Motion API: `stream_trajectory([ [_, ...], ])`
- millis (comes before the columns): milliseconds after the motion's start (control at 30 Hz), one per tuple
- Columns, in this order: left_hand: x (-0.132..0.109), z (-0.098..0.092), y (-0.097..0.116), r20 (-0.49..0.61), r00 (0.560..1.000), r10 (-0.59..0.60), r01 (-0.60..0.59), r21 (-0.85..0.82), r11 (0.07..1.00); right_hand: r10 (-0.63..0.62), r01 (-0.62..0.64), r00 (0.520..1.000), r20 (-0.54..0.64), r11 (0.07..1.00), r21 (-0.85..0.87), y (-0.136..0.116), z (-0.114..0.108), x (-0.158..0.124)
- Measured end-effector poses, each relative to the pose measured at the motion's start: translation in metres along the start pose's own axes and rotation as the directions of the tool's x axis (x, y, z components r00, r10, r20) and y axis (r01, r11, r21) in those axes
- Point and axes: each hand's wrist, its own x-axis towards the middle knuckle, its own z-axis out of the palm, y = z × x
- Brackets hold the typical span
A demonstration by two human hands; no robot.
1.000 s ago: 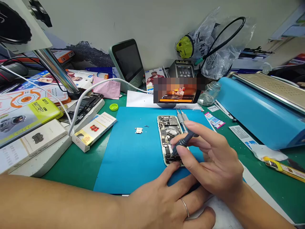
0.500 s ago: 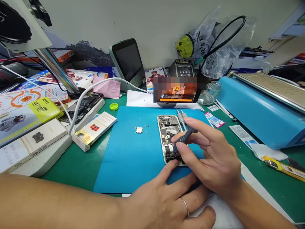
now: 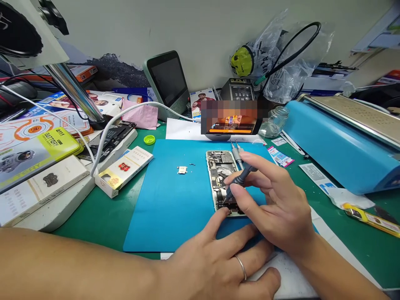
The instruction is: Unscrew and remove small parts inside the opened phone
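Observation:
An opened smartphone [image 3: 222, 175] lies on the blue mat [image 3: 168, 208], its inner parts exposed. My right hand [image 3: 275, 200] grips a dark grey screwdriver [image 3: 240, 180] between thumb and fingers, the tip slanting down to the lower part of the phone. Below it, my left hand [image 3: 225, 258] rests with fingers spread, one fingertip at the phone's bottom edge. A ring shows on one of its fingers. Left of the phone lie a small metal plate [image 3: 182, 170] and a tiny dark part [image 3: 192, 164]. More screwdrivers [image 3: 236, 154] lie beside the phone, partly behind my right hand.
At the left are a white cigarette box [image 3: 125, 171], a white cable [image 3: 103, 137] and a yellow battery box [image 3: 46, 154]. A lit phone screen [image 3: 233, 123] stands behind the mat. On the right sit a blue machine [image 3: 331, 154] and a yellow cutter knife [image 3: 368, 216].
Both hands have shifted very slightly left in view, the screwdriver tip staying over the phone's lower part. The picture on the lit screen has changed.

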Motion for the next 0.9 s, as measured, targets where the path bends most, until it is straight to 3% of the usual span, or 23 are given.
stream_trajectory([
  [200,0.0043,0.0050,0.0014,-0.079,0.997,-0.023,0.026,0.036,0.999,-0.014,0.014,1.000,0.007,1.000,-0.016,-0.0004,-0.0020,0.0032],
  [667,0.0043,0.0040,-0.0010,-0.074,0.997,0.000,0.002,0.023,1.000,0.009,-0.009,1.000,0.023,1.000,-0.016,-0.0003,-0.0029,0.0034],
  [900,0.0012,0.0032,-0.0008,-0.002,1.000,0.012,-0.012,0.026,1.000,0.015,-0.015,1.000,-0.007,1.000,-0.008,0.0043,-0.0034,-0.0029],
])
